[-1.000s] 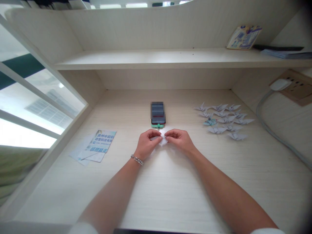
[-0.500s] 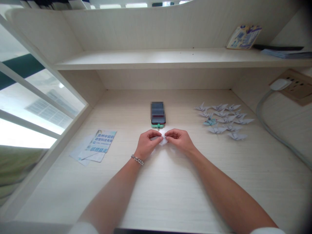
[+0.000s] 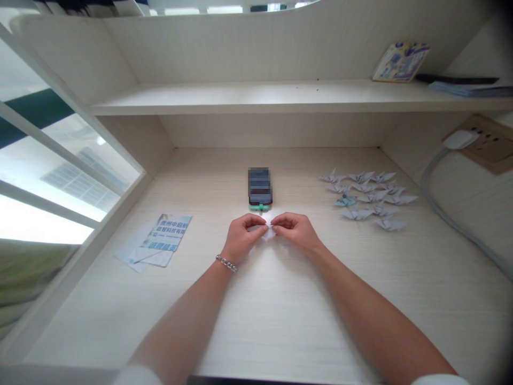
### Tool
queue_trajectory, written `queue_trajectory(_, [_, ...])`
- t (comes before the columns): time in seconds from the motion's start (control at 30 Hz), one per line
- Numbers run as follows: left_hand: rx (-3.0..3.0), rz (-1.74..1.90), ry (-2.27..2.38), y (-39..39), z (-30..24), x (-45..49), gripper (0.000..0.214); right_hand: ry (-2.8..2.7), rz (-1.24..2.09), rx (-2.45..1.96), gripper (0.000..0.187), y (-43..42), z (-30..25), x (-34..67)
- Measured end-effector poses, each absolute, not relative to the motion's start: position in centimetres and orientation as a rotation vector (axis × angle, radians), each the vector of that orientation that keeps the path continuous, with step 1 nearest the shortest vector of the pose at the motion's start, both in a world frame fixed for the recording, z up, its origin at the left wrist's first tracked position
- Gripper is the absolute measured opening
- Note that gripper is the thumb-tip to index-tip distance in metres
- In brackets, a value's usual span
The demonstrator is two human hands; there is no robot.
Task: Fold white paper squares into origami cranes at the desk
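A small piece of white paper [image 3: 269,233] sits at the middle of the desk [image 3: 272,315], mostly hidden by the fingers, so its exact folds cannot be made out. The left hand [image 3: 246,231] pinches it from one side between thumb and fingers, the right hand [image 3: 295,229] from the other, the fingertips close together. It should be almost weightless, thin and easily creased — stiff only where layers double up, and likely to tear under a hard pull. The edges look the best place to hold, with light fingertip pressure.

Just beyond the hands lies a phone [image 3: 260,184], a green piece [image 3: 260,207] at its near end. Farther right rest folded white paper birds [image 3: 373,197] and a blue one [image 3: 345,200]; well to the left, a printed leaflet [image 3: 169,232] overlaps pale sheets [image 3: 134,251]
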State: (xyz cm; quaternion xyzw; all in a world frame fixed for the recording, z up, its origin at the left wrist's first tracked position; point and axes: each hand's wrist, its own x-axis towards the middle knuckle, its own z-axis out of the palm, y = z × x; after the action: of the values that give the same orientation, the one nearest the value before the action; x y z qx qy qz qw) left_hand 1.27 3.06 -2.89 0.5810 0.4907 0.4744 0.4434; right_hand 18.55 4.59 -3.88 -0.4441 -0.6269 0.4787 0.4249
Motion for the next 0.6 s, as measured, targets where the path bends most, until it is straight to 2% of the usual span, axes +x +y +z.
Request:
queue_trajectory(0.3, [1.402, 1.2, 1.151, 3.02, -2.41, 1.37, 0.015, -1.389, 1.384, -1.055, 0.016, 4.55, -3.23, 18.29])
queue_trajectory(0.6, [1.377, 1.229, 1.144, 3.09, -2.39, 1.35, 0.017, -1.37, 1.376, -1.032, 0.02, 4.54, -3.27, 18.19])
